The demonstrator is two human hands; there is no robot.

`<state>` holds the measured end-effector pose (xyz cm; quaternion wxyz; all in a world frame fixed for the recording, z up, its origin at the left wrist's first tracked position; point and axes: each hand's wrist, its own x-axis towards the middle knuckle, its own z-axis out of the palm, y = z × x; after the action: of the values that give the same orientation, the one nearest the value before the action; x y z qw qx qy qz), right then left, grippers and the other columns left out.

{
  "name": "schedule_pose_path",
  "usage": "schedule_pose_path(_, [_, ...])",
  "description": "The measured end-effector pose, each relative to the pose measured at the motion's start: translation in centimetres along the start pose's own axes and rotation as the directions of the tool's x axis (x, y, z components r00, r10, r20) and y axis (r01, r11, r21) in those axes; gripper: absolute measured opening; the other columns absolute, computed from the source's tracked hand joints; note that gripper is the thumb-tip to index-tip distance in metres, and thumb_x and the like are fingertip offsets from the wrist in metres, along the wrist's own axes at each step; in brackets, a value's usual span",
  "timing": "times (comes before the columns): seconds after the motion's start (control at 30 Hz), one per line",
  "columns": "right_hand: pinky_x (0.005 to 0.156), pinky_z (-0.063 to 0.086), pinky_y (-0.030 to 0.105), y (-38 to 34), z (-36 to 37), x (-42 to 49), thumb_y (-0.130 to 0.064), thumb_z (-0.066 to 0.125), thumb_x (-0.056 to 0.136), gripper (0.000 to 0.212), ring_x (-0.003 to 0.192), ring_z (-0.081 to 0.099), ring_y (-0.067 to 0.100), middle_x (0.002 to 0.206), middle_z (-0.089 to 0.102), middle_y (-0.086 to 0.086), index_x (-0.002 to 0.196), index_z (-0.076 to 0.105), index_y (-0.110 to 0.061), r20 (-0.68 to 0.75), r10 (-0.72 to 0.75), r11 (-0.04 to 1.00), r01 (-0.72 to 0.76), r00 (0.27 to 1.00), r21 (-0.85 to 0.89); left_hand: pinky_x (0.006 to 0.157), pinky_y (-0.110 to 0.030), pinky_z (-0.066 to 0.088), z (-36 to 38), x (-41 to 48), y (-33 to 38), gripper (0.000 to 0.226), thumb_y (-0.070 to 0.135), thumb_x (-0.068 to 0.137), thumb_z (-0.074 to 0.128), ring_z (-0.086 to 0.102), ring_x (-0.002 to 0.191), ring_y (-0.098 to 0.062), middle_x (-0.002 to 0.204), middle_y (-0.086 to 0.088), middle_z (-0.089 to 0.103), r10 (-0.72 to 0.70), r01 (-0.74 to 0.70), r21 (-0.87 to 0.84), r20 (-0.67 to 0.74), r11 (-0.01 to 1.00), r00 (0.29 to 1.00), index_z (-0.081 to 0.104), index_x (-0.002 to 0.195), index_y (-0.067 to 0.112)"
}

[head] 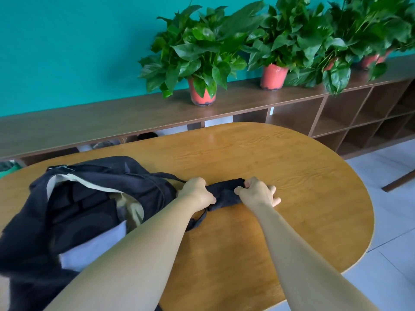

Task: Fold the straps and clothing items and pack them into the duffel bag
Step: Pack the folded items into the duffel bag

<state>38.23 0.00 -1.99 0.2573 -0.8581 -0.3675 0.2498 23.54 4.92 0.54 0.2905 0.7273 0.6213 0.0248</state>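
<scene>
I take this for an office or meeting room: an oval desk [269, 153], a low cubby shelf [359, 113] beyond its far edge, potted plants [202, 63] on top, teal wall [67, 41], tiled floor [393, 221]

No text, brand or number can be read, neither on the black cloth [224, 194] gripped by the left hand [197, 191] and right hand [258, 191] nor on the duffel bag [89, 198] left of them. A small white tag [271, 110] on the shelf unit [134, 114] beyond the hands is too small to read.
</scene>
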Motion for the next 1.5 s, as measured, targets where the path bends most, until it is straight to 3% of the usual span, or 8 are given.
schedule_pose_path(0.23, [0.105,0.023,0.047,-0.3,-1.1,-3.5,-0.031,0.065,0.081,0.014,0.102,0.052,0.026,0.086,0.061,-0.001,0.085,0.052,-0.029,0.007,-0.007,0.944,0.004,1.000,0.331,0.086,-0.029,0.045,-3.2,-4.8,-0.5,0.053,0.030,0.085,0.067,0.053,0.112,-0.021,0.127,-0.003,0.054,0.123,-0.128,-0.201,-0.040,0.971,0.992,0.050,0.132,0.011])
schedule_pose_path(0.6, [0.108,0.024,0.053,-9.1,0.7,-13.2,-0.033,0.073,0.079,0.021,0.079,0.058,0.017,0.072,0.060,-0.009,0.083,0.052,-0.029,0.018,-0.288,0.860,0.250,0.958,0.445,0.089,-0.034,0.051,-12.2,-13.1,-10.4,0.030,0.031,0.089,0.064,0.063,0.094,-0.019,0.107,-0.001,0.061,0.043,-0.169,-0.507,-0.251,0.845,0.967,0.054,0.117,0.025])
schedule_pose_path(0.7, [0.102,0.017,0.045,-11.1,3.9,-15.7,-0.035,0.069,0.081,0.021,0.091,0.057,0.018,0.082,0.064,-0.007,0.093,0.054,-0.028,0.070,-0.343,0.887,0.298,0.937,0.353,0.090,-0.037,0.052,-13.1,-14.9,-15.1,0.031,0.024,0.088,0.066,0.067,0.089,-0.019,0.104,-0.003,0.063,-0.042,-0.101,-0.538,-0.247,0.837,0.968,0.054,0.117,0.024])
schedule_pose_path(0.8, [0.102,0.020,0.043,-12.4,7.1,-17.6,-0.037,0.067,0.080,0.022,0.104,0.053,0.020,0.088,0.060,-0.011,0.094,0.050,-0.030,0.125,-0.401,0.897,0.362,0.907,0.252,0.069,-0.023,0.050,-12.9,-16.5,-18.8,0.033,0.017,0.090,0.064,0.067,0.077,-0.014,0.098,-0.004,0.065,-0.113,-0.054,-0.575,-0.251,0.816,0.961,0.051,0.121,0.018])
schedule_pose_path(0.93, [0.097,0.019,0.042,-13.1,10.1,-18.8,-0.035,0.063,0.083,0.020,0.108,0.047,0.018,0.097,0.060,-0.011,0.099,0.052,-0.028,0.133,-0.428,0.904,0.422,0.894,0.068,0.063,-0.018,0.044,-11.2,-16.9,-22.4,0.032,0.019,0.089,0.066,0.062,0.084,-0.021,0.093,-0.007,0.062,-0.138,-0.020,-0.468,-0.301,0.884,0.944,0.052,0.118,0.017])
schedule_pose_path(1.07, [0.087,0.019,0.038,-12.9,11.8,-18.8,-0.036,0.060,0.084,0.016,0.107,0.043,0.016,0.098,0.062,-0.012,0.096,0.052,-0.028,0.072,-0.463,0.881,0.467,0.883,-0.071,0.059,-0.013,0.039,-9.9,-15.9,-23.8,0.028,0.020,0.089,0.066,0.053,0.071,-0.010,0.081,0.001,0.055,-0.152,-0.009,-0.407,-0.363,0.913,0.919,0.053,0.113,0.016])
schedule_pose_path(1.3, [0.089,0.023,0.040,-12.7,13.4,-18.5,-0.041,0.057,0.085,0.016,0.103,0.043,0.016,0.088,0.062,-0.009,0.091,0.050,-0.027,0.050,-0.480,0.849,0.478,0.876,-0.225,0.080,-0.037,0.053,-8.7,-15.0,-24.6,0.021,0.030,0.090,0.062,0.063,0.081,-0.018,0.091,0.000,0.063,-0.183,0.105,-0.229,-0.352,0.968,0.918,0.049,0.103,0.020])
schedule_pose_path(1.5, [0.088,0.022,0.039,-12.8,13.6,-18.4,-0.041,0.056,0.085,0.020,0.103,0.043,0.016,0.085,0.063,-0.007,0.097,0.054,-0.026,0.050,-0.481,0.841,0.476,0.876,-0.255,0.067,-0.033,0.046,-8.7,-15.3,-24.1,0.026,0.036,0.095,0.051,0.058,0.082,-0.020,0.087,0.003,0.053,-0.201,0.176,-0.102,-0.376,0.979,0.905,0.035,0.105,0.019])
